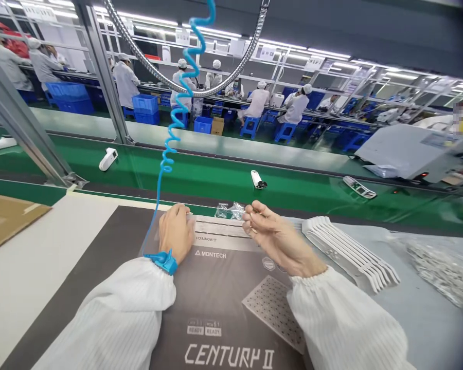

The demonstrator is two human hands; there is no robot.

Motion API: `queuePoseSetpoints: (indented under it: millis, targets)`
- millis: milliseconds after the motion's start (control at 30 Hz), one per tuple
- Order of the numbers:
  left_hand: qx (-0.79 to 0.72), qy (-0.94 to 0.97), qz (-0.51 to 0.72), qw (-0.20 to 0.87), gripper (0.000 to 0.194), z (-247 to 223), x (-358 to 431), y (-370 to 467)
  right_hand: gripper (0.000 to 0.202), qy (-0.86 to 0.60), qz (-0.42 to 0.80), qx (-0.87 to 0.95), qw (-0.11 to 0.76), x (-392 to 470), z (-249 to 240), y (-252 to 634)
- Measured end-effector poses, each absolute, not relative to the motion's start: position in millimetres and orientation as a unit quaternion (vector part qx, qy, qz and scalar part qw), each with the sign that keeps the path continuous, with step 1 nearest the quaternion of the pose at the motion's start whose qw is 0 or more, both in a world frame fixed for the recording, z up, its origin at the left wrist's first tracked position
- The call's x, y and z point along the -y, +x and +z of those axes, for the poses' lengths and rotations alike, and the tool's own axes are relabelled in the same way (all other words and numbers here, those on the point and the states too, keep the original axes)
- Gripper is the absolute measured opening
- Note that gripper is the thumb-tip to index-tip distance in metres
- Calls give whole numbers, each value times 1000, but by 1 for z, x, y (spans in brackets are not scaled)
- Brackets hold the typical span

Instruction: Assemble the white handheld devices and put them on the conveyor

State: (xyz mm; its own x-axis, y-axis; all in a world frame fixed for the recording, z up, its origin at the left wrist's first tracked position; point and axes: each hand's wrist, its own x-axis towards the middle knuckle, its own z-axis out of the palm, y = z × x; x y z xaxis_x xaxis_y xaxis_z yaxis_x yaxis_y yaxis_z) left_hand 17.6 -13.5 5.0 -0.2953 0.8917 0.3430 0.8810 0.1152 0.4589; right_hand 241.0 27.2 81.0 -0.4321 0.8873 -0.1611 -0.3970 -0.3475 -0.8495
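Observation:
My left hand (175, 231), with a blue wrist strap (165, 261) on its wrist, rests with bent fingers at the far left part of a dark printed cardboard sheet (212, 293). Whether it holds anything is hidden. My right hand (275, 236) is raised over the far right part of the sheet, palm turned inward, its fingertips pinched together on something too small to name. Small clear plastic bags (231, 209) lie just beyond the sheet, near the right fingertips. A stack of white curved plastic parts (349, 252) lies right of my right hand.
A green conveyor belt (200, 177) crosses beyond the table, carrying white devices (256, 179). A blue coiled cord (181, 103) hangs in front. At the right lies a bag of small parts (443, 267), at the left a brown cardboard piece (11, 218). People in white work farther back.

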Motion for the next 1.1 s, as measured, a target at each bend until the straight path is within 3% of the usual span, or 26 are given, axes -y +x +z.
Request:
queuePoseSetpoints:
  millis: [200,333,500,533,667,767,1000,1100]
  targets:
    - [-747,595,297,8,23,5,13,19,32,-233,812,326,425,-6,64,232]
    - [-745,598,295,18,23,6,15,20,25,-255,758,450,397,-8,61,235]
    - [-745,597,296,23,21,8,15,19,26,-334,562,752,81,-76,76,257]
    - [-746,595,297,25,21,9,15,19,27,-363,507,780,56,-97,76,262]
    - [-746,595,296,28,21,9,14,20,22,-523,247,797,173,-172,59,267]
    - [-744,599,296,24,20,7,14,20,32,-546,158,788,237,-202,36,252]
    - [-735,594,327,30,20,6,14,20,25,-519,94,792,308,-191,30,210]
    - [-711,588,382,46,21,12,14,23,32,-474,178,769,391,-163,59,204]
